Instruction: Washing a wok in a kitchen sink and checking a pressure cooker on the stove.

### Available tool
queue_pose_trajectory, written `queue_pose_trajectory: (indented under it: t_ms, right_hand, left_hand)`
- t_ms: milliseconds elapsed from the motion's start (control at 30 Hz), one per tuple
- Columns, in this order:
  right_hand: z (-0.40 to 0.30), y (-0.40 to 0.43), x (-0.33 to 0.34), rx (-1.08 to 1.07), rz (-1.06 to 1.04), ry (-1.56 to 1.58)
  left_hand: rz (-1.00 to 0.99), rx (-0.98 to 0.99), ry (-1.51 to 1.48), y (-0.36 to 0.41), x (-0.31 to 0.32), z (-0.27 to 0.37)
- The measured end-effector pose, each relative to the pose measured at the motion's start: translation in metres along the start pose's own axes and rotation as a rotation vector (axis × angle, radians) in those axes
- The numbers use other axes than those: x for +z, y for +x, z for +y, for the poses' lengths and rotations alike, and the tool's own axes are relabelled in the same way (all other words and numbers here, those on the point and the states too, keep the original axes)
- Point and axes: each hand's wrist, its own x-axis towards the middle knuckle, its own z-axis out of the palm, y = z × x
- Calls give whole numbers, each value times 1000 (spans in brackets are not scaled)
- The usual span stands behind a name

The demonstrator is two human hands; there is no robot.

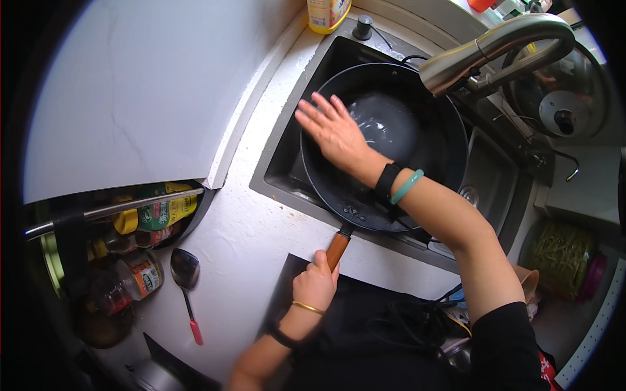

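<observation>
A dark wok [435,146] with a wooden handle rests over a grey sink [293,168], some water pooled in its bottom. My left hand [315,281] grips the handle near the counter's front edge. Above the wok's left rim, my right hand [337,132] is spread, palm down, with nothing seen in its grasp; whether it touches the rim cannot be told. The metal faucet [499,44] arches over the wok's upper right side.
A spatula [186,273] with a red handle end lies on the white counter [230,273] at left, near bottles on a rack [146,203]. A yellow bottle [327,17] stands behind the sink. A glass lid [562,93] and a jar [560,259] are at right.
</observation>
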Motion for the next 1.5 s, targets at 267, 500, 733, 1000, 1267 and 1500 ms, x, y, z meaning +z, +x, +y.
queue_pose_trajectory:
  t_ms: [267, 500, 733, 1000, 1267, 1500]
  right_hand:
    - [73, 17, -12, 282, -134, -521]
    - [141, -27, -34, 426, -236, -770]
    - [157, -101, -86, 300, -547, -963]
    - [106, -144, -106, 345, -841, -1132]
    - [26, -176, -113, 291, -1130, -803]
    - [-36, -168, -131, 142, -996, -349]
  left_hand:
    - [7, -8, 23, -3, 5, -1]
    - [17, -1, -6, -2, 4, 3]
    - [27, -15, -21, -2, 4, 3]
    - [4, -17, -71, -1, -3, 3]
    - [40, 0, -55, -2, 3, 1]
    - [20, -9, -59, -4, 6, -2]
